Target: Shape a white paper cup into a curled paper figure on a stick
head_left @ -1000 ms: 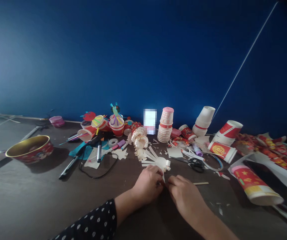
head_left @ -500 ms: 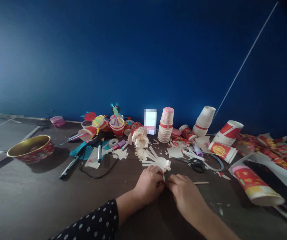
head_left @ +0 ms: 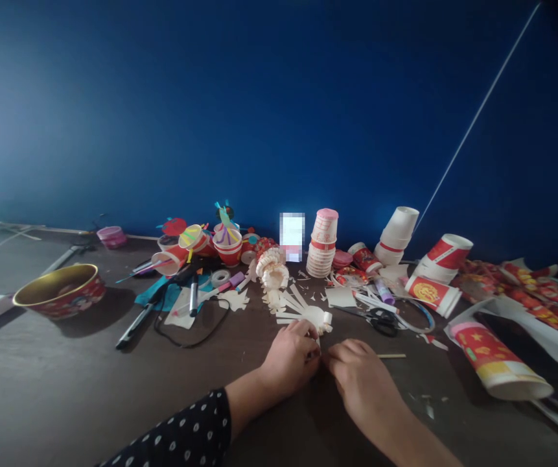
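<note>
A deep blue wall (head_left: 279, 110) rises behind the dark brown worktop (head_left: 113, 389). Your left grip (head_left: 291, 360) is curled closed over one strip of a cream paper cup cut into radiating strips (head_left: 313, 318), and the cup lies just ahead of that grip. Your right grip (head_left: 363, 383) sits just beside the left, fingers bent; you cannot tell whether it holds anything. A thin wooden stick (head_left: 390, 355) lies to its right, and black-handled scissors (head_left: 380, 322) lie ahead of it.

Dark tbl (head_left: 55, 383): paper strips (head_left: 294, 306), cups (head_left: 433, 295), scissors (head_left: 380, 322), bowl (head_left: 59, 292), etc.
</note>
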Demonstrator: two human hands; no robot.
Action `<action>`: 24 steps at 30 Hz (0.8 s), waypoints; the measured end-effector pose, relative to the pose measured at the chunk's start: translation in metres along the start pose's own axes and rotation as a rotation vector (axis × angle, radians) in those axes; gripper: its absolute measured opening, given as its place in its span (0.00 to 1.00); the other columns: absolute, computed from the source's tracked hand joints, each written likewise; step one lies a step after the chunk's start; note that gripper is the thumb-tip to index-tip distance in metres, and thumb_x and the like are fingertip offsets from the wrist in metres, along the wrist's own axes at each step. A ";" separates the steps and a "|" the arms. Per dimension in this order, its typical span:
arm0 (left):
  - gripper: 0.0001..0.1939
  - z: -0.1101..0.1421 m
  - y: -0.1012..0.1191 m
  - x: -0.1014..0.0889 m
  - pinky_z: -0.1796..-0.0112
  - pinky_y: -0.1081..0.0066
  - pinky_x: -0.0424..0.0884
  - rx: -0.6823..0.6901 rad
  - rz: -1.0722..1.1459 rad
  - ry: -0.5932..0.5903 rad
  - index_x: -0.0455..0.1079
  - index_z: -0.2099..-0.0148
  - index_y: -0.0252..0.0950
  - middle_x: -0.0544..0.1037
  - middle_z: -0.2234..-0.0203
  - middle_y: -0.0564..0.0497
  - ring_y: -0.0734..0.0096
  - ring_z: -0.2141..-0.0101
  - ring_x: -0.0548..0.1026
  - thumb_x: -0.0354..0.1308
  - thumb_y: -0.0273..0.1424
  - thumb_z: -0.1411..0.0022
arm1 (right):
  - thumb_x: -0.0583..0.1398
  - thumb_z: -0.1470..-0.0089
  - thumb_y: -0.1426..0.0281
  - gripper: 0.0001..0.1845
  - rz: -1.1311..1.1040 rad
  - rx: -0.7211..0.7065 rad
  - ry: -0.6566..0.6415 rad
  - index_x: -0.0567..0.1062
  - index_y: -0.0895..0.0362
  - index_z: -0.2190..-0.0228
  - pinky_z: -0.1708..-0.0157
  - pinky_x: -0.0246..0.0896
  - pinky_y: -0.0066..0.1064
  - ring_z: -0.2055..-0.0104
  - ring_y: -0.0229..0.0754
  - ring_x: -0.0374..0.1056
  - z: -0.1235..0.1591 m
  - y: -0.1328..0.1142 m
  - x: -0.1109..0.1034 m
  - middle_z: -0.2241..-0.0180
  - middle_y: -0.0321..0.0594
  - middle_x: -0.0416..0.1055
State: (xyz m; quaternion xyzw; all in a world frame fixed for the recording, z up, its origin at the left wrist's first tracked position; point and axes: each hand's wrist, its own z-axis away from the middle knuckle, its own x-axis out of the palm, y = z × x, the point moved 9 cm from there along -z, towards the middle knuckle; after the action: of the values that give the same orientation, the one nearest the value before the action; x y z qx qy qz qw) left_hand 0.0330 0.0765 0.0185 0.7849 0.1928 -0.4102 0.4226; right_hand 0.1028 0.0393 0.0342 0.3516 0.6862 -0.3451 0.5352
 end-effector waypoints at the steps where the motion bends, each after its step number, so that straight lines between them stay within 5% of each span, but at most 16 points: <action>1: 0.05 0.000 0.001 0.000 0.63 0.70 0.63 0.003 -0.007 -0.001 0.72 0.75 0.35 0.72 0.66 0.51 0.68 0.63 0.68 0.56 0.23 0.50 | 0.55 0.46 0.79 0.12 0.019 -0.006 0.000 0.76 0.54 0.70 0.60 0.50 0.31 0.64 0.40 0.63 0.000 -0.001 0.000 0.70 0.36 0.72; 16: 0.06 0.003 0.006 -0.003 0.61 0.68 0.64 0.067 0.011 0.012 0.69 0.74 0.34 0.71 0.65 0.49 0.66 0.63 0.68 0.53 0.23 0.48 | 0.55 0.48 0.81 0.13 0.100 -0.047 0.014 0.76 0.55 0.71 0.62 0.50 0.31 0.64 0.39 0.62 0.000 -0.007 -0.002 0.70 0.36 0.71; 24: 0.09 0.005 0.005 -0.005 0.60 0.68 0.66 0.050 0.040 0.021 0.71 0.72 0.35 0.70 0.64 0.48 0.65 0.63 0.68 0.53 0.20 0.57 | 0.56 0.48 0.81 0.12 0.118 -0.069 0.031 0.76 0.56 0.70 0.61 0.51 0.32 0.63 0.40 0.63 0.001 -0.008 0.003 0.68 0.37 0.72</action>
State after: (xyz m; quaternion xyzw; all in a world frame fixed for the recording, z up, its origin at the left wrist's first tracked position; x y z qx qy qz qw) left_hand 0.0305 0.0698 0.0233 0.8032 0.1709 -0.3982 0.4089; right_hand 0.0955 0.0350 0.0315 0.3780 0.6840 -0.2834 0.5558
